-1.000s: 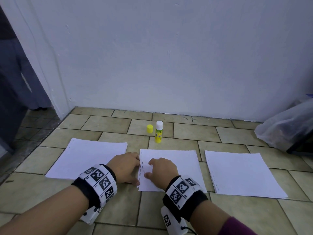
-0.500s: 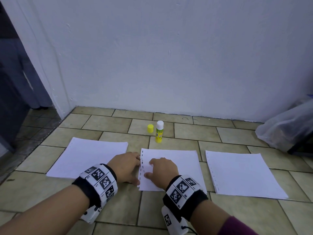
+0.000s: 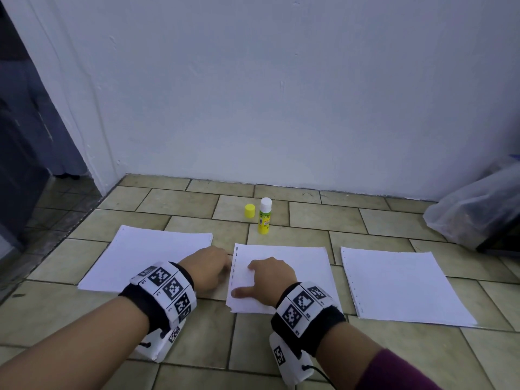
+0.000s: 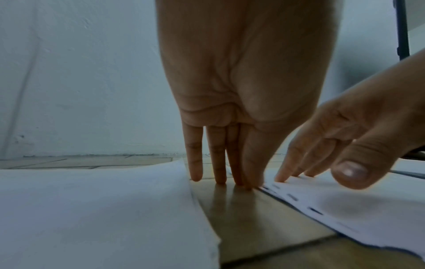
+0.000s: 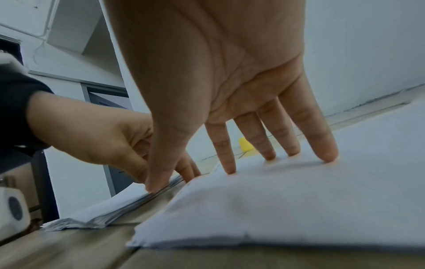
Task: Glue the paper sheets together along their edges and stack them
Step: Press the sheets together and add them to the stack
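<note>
— Why is the right hand (image 3: pixel 268 280) spread flat on the middle stack (image 3: pixel 304 266)?

— To pin it, I'd guess; its straight fingers press the paper. The left hand (image 3: pixel 206 267), fingers straight too, touches the floor at that stack's punched edge, grasping nothing.

— And the glue stick (image 3: pixel 265 211)?

— Uncapped, upright just behind the middle stack, cap (image 3: pixel 249 211) beside it; other stacks flank it.

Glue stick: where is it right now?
Head view: the glue stick stands upright on the floor near the wall, behind the middle paper stack, its yellow cap just left.
</note>
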Motion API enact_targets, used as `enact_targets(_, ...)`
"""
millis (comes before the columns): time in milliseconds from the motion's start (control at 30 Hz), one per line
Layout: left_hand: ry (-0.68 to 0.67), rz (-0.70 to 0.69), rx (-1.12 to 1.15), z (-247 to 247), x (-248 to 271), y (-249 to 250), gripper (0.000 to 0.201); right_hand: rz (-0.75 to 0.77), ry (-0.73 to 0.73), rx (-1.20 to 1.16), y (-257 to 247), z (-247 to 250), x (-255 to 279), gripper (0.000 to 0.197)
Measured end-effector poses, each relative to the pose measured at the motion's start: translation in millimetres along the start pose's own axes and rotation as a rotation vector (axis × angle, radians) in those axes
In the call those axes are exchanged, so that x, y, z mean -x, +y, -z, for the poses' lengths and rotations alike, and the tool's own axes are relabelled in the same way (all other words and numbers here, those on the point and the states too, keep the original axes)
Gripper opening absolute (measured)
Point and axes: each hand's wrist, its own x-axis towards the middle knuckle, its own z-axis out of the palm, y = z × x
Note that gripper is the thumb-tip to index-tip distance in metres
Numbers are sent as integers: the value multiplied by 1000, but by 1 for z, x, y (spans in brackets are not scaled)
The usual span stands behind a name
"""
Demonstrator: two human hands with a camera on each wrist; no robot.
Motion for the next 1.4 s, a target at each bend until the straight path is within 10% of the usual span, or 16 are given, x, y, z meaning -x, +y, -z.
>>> enact_targets(1100,0,-2,-193,4,-4,17,87,-39,8,151,-6,-13,-4,59)
enact_targets(1400,-2,23,-217,0,-6,15,86,189,-95,81,3,-6,-11,75)
